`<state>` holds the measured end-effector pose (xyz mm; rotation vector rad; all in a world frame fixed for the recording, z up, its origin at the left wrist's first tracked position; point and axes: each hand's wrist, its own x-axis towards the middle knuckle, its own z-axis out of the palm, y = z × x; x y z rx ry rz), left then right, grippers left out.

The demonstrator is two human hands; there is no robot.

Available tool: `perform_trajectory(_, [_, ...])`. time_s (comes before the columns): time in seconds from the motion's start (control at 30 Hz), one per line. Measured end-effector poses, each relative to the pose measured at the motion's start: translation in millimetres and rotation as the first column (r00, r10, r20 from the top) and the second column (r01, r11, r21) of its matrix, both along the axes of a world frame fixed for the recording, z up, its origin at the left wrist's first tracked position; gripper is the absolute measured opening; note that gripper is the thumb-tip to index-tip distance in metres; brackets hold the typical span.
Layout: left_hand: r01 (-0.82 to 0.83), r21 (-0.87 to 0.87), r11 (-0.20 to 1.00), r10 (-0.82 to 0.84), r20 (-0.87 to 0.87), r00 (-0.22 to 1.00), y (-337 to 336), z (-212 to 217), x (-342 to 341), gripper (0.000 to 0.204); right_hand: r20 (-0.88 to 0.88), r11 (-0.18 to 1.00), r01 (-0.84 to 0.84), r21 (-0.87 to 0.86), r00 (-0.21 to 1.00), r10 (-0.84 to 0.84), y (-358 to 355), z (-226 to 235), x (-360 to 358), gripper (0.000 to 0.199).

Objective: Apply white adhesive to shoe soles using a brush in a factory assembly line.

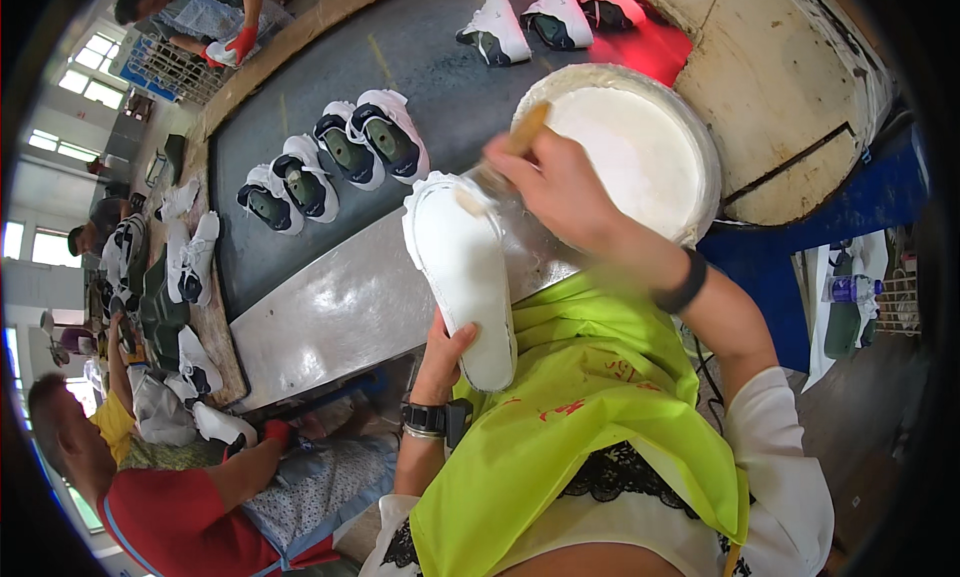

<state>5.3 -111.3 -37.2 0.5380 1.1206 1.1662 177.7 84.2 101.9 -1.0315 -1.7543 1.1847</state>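
My left hand (pixel 440 359) grips a white shoe upper (pixel 462 287) near its heel end, bottom side facing up, toe pointing away from me. The pale bottom is smooth, and the edge round the toe is ruffled. In my right hand (pixel 560 189) is a brush (pixel 530 127) with a wooden handle. Its bristles are blurred by motion and lie against the toe end of the bottom. Just beyond my right hand stands a round tub (pixel 706 147) with a white-crusted rim, holding white liquid (pixel 630 162).
Several upturned shoe uppers (pixel 385 142) lie on the dark conveyor belt (pixel 300 87), with more (pixel 560 15) at its far end under red light. A metal ledge (pixel 320 327) edges the belt. On the left a co-worker in red (pixel 185 517) sits close; another person (pixel 205 22) works across the belt.
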Motion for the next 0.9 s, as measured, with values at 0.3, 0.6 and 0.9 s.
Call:
perform_trajectory(0.3, [-0.015, -0.006, 1.0, 0.015, -0.061, 0.998, 1.6, 8.7, 7.5, 0.076, 0.279, 0.992, -0.044, 0.114, 0.96, 0.01, 57.6, -2.4, -56.5, 0.034])
perform_trajectory(0.6, [0.029, -0.002, 1.0, -0.029, -0.031, 0.999, 1.8, 2.9, 1.3, 0.072, 0.088, 0.98, 0.018, 0.198, 0.995, -0.036, 41.5, 1.7, -33.1, 0.026])
perform_trajectory(0.9, [-0.04, -0.024, 0.999, 0.039, -0.022, 0.999, 29.1, 24.9, -13.4, 0.063, 0.118, 0.995, 0.066, 0.08, 0.99, -0.075, -29.5, -18.3, 18.4, 0.021])
